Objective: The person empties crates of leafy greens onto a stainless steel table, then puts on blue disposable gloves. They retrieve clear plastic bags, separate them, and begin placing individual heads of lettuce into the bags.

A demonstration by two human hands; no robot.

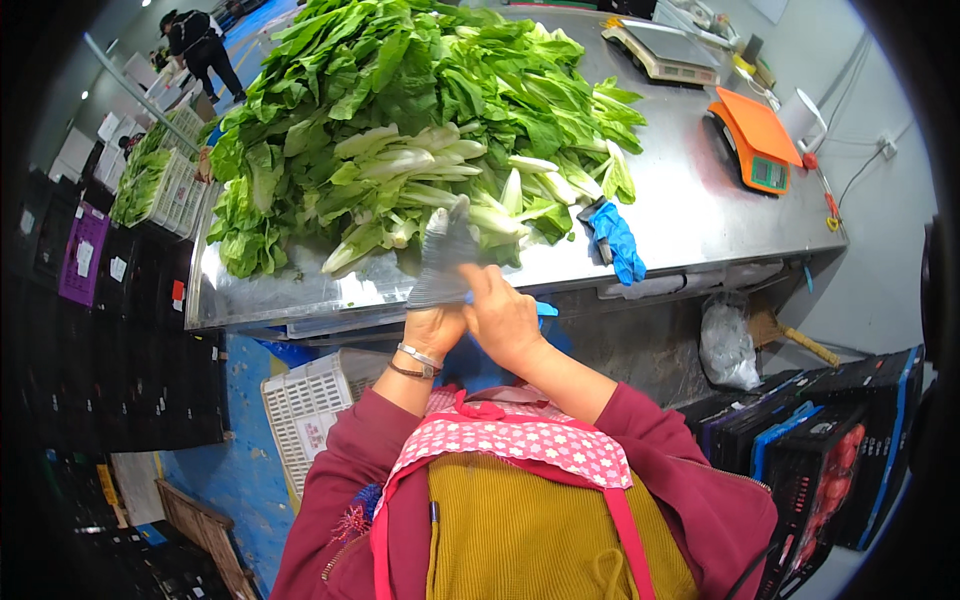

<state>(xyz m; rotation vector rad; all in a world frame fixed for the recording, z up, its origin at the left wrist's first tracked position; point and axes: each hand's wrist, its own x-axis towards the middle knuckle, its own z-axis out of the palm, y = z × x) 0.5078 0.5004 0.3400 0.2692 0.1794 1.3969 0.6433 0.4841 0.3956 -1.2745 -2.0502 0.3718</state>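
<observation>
My left hand is raised at the table's front edge in a grey knit glove with darker fingertips, its fingers extended and holding nothing. My bare right hand is closed against the glove's side near the wrist, gripping the knit; motion blurs this spot. Bits of blue material show beside the right fist, and I cannot tell whether it holds them. Beyond my hands, a large heap of leafy green vegetables with pale stalks covers much of the steel table. A blue and dark glove lies right of the heap.
An orange scale and a beige scale stand on the table's right. A white plastic crate sits below the table. Black crates are at the right; another dark stack is at the left. Another person stands far back.
</observation>
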